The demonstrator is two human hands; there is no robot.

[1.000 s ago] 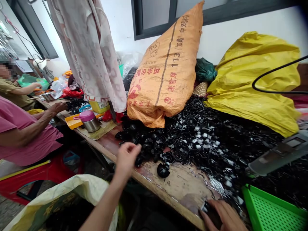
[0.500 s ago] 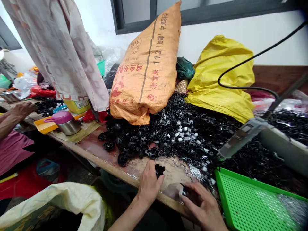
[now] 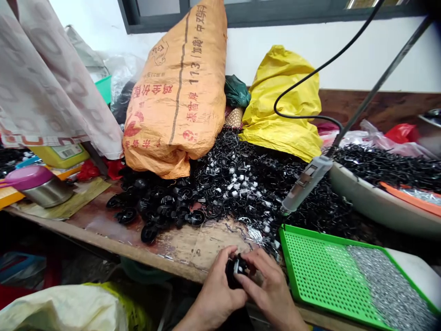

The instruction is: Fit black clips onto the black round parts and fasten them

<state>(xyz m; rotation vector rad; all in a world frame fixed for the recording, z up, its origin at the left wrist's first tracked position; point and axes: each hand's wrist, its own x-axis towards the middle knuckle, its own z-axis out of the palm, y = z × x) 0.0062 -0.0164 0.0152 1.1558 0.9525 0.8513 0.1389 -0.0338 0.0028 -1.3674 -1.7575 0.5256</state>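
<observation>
My left hand (image 3: 220, 287) is closed round a black plastic part (image 3: 231, 275) at the table's front edge. Meeting it from the right, my right hand (image 3: 267, 280) pinches a small white-and-black piece (image 3: 238, 266) against that part. Fingers cover much of both pieces, so I cannot tell how they fit together. Just beyond the hands lie a few thin silver pins (image 3: 255, 234) on the worn wooden table (image 3: 210, 239). Round black parts (image 3: 165, 207) are heaped to the left, and small white blocks (image 3: 237, 181) lie among black pieces farther back.
A green perforated tray (image 3: 320, 276) with many small metal pieces stands at the right. Above it leans a grey electric screwdriver (image 3: 306, 184) on a cable. An orange sack (image 3: 175, 96), a yellow bag (image 3: 282, 101), a steel cup (image 3: 48, 188) and a white basin (image 3: 372, 197) surround the heap.
My hands have come together; the right hand's white-and-black piece now meets the black part in the left. The view has swung right, showing more of the green tray and the basin.
</observation>
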